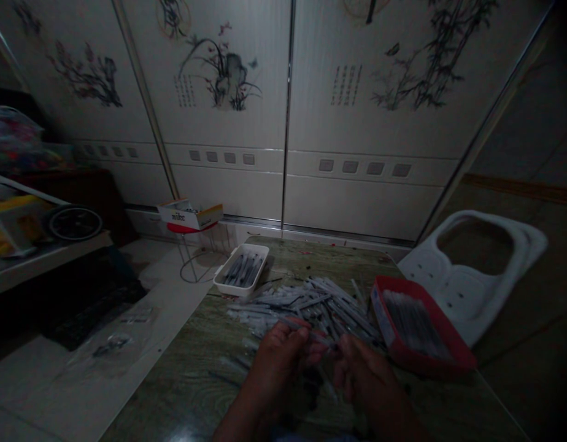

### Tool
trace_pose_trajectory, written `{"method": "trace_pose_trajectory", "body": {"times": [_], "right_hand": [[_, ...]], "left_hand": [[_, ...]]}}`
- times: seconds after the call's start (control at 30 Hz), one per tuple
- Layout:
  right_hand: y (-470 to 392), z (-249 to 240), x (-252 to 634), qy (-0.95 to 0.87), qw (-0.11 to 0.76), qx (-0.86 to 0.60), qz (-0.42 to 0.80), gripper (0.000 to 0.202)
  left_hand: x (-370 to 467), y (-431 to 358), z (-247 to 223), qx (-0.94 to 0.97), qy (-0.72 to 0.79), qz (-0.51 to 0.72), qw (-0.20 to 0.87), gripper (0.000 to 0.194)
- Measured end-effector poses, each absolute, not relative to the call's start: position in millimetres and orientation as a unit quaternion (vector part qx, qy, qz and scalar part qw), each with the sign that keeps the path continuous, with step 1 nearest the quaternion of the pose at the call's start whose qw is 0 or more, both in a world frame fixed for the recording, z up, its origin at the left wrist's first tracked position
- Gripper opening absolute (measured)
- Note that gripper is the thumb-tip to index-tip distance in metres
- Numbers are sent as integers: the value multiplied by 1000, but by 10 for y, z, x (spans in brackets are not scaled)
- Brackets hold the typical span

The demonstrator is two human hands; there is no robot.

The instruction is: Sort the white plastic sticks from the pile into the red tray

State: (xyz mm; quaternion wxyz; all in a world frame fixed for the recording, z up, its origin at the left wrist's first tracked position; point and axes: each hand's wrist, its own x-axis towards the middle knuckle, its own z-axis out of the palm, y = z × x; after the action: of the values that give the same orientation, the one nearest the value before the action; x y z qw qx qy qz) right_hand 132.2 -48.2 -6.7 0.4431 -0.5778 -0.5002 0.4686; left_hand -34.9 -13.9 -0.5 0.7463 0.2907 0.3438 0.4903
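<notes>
Near the front of the table, my left hand (283, 348) is closed on a thin, pale pen-like tube (318, 339) that lies across its fingers. My right hand (357, 368) pinches the dark right end of this tube. Just beyond both hands spreads a loose pile of similar clear and dark tubes (306, 304). A white tray (266, 253) with more tubes in it stands behind the pile on the left. To the right of the pile is a red box (461, 353) holding a row of pale tubes. The picture is dim, and fine details at the fingertips are blurred.
The wood-patterned table (173, 380) has small dark bits near my hands. A white plastic chair (477, 288) stands behind its right edge. Past the left edge are a red stool (191, 228) bearing an open box (185, 216), and a clear bag (113, 350) on the floor.
</notes>
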Motion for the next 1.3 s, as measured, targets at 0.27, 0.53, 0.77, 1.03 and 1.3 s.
{"method": "trace_pose_trajectory", "body": {"times": [0.27, 0.53, 0.77, 1.03, 1.3], "right_hand": [[-496, 28, 1342, -537, 436, -560, 456, 51], [-495, 0, 1337, -541, 436, -554, 458, 46], [-523, -10, 1332, -510, 424, -535, 523, 52], [-486, 52, 1340, -502, 453, -547, 493, 49], [-508, -9, 1372, -501, 431, -527, 534, 47]], "left_hand": [[-353, -140, -19, 293, 335, 494, 747, 20], [-350, -139, 7, 285, 342, 491, 749, 19], [-386, -176, 62, 303, 319, 482, 758, 24], [-380, -160, 33, 286, 318, 488, 761, 25], [-401, -178, 31, 330, 294, 481, 757, 15]]}}
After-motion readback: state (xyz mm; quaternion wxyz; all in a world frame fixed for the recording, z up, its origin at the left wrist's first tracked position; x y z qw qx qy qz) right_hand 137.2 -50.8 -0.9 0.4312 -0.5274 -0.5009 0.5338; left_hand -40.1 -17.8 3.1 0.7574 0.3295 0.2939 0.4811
